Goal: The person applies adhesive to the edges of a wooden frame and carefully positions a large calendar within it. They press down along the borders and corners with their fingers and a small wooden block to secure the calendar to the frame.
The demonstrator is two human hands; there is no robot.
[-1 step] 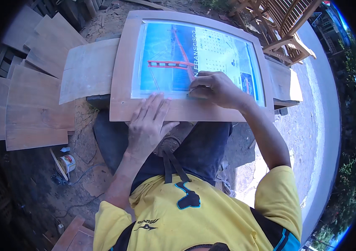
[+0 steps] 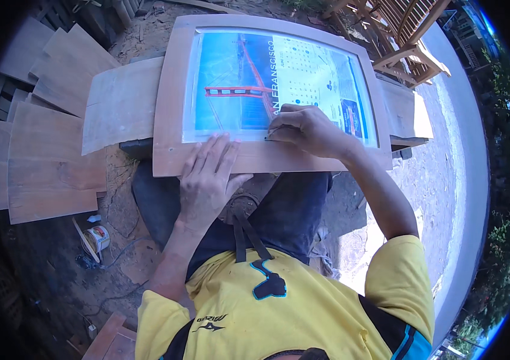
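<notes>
A wooden frame [image 2: 303,161] lies flat across my lap, its near rail toward me. Inside it sits a calendar sheet [image 2: 225,63] with a red bridge on blue at the left and date rows at the right; a clear, shiny layer seems to cover it. My left hand [image 2: 207,174] rests on the near rail, fingers stretched out and tips at the sheet's edge. To its right, my right hand [image 2: 306,132] is closed in a pinch at the sheet's near edge. Only a tiny dark tip shows under its fingers; what it holds is hidden.
A board [image 2: 120,105] sticks out from under the frame at the left, another board [image 2: 405,111] at the right. Several wooden panels [image 2: 51,162] lie further left. A small tin [image 2: 96,239] with a stick stands on the ground. A slatted wooden chair [image 2: 408,42] is at the far right.
The view has shifted slightly, so the frame and panels appear a little further left. Both hands keep the same pose on the frame.
</notes>
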